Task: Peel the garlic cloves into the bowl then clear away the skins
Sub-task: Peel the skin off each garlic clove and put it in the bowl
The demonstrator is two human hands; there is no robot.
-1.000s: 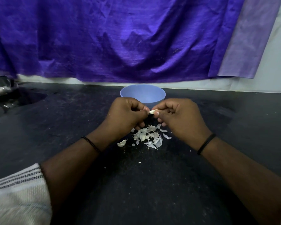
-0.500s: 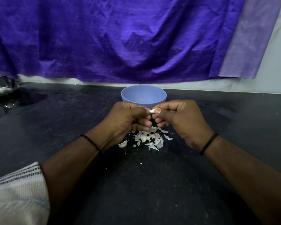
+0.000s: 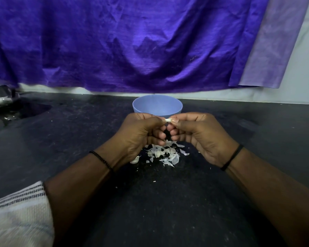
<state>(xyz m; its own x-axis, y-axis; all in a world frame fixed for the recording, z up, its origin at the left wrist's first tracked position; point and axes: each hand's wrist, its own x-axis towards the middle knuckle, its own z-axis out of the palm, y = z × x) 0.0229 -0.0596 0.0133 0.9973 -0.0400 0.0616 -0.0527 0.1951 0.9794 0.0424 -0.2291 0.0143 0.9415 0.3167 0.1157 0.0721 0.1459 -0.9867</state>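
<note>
Both fists curled over the speckled black worktop [image 3: 168, 202], left hand [image 3: 139, 134] and right hand [image 3: 198, 134] pinching 1 small pale garlic clove [image 3: 168, 120] between thumbs and forefingers, other fingers tucked under. Papery white skins [image 3: 165, 154] heaped directly below, partly hidden by the knuckles. Smooth round blue bowl [image 3: 157, 106] behind toward the back edge, contents unseen

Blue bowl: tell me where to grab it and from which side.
Grip the blue bowl by its rim on the far or side wall, coming from above. It stands upright and open-topped on the counter, and both hands with the garlic clove crowd its near side.
</note>
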